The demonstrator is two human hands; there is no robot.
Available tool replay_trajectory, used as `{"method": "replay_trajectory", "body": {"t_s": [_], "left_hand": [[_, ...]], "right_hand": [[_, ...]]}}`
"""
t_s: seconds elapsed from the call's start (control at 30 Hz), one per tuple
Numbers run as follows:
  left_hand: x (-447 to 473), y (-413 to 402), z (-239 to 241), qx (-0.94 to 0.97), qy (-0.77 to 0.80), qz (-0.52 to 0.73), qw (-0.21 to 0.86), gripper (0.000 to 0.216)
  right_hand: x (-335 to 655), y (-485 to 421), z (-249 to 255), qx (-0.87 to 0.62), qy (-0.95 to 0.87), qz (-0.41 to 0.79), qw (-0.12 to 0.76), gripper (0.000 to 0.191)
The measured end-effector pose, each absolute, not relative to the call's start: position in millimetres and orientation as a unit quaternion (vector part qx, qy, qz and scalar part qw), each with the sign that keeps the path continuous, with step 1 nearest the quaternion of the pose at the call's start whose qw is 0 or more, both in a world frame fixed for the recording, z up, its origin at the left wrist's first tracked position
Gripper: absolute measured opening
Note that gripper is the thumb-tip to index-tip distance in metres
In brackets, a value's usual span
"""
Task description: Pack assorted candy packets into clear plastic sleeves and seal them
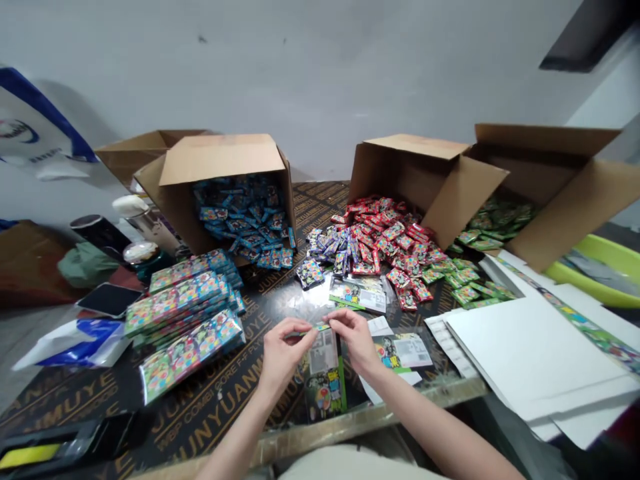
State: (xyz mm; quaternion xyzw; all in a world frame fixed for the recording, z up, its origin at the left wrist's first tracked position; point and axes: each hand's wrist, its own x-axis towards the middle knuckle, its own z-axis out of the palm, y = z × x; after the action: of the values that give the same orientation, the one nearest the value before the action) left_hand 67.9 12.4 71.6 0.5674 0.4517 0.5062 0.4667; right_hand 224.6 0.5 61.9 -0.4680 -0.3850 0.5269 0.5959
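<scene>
A printed plastic bag [325,383] with a green side edge lies near the front of the table. My left hand [287,350] pinches the left part of its top edge. On the right part of that edge, the fingers of my right hand [353,337] are closed too. Between the fingertips shows a small colourful strip; whether it belongs to the bag I cannot tell. Another printed bag [357,293] lies just beyond my hands, and one more printed bag [407,350] rests to the right of my right wrist.
Tipped cartons hold blue packets [245,213], red packets [390,233] and green packets [467,283]. Purple packets [333,247] lie beside the red ones. Filled printed packs [187,300] are stacked left, near a phone [109,300]. White cards [540,353] are piled right.
</scene>
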Motion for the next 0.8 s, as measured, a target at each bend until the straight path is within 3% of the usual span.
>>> {"method": "replay_trajectory", "body": {"t_s": [0.13, 0.33, 0.57, 0.8], "left_hand": [[63, 25, 74, 0.569, 0.453, 0.455, 0.513, 0.016], [63, 36, 81, 0.553, 0.443, 0.395, 0.585, 0.019], [64, 13, 84, 0.694, 0.407, 0.426, 0.413, 0.010], [61, 7, 78, 0.798, 0.351, 0.410, 0.268, 0.014]], "right_hand": [[234, -3, 59, -0.496, -0.487, 0.429, 0.577, 0.015], [240, -1, 69, -0.506, -0.502, 0.449, 0.539, 0.016], [247, -7, 72, -0.483, -0.555, 0.443, 0.513, 0.014], [268, -18, 72, -0.446, -0.700, 0.319, 0.458, 0.019]]}}
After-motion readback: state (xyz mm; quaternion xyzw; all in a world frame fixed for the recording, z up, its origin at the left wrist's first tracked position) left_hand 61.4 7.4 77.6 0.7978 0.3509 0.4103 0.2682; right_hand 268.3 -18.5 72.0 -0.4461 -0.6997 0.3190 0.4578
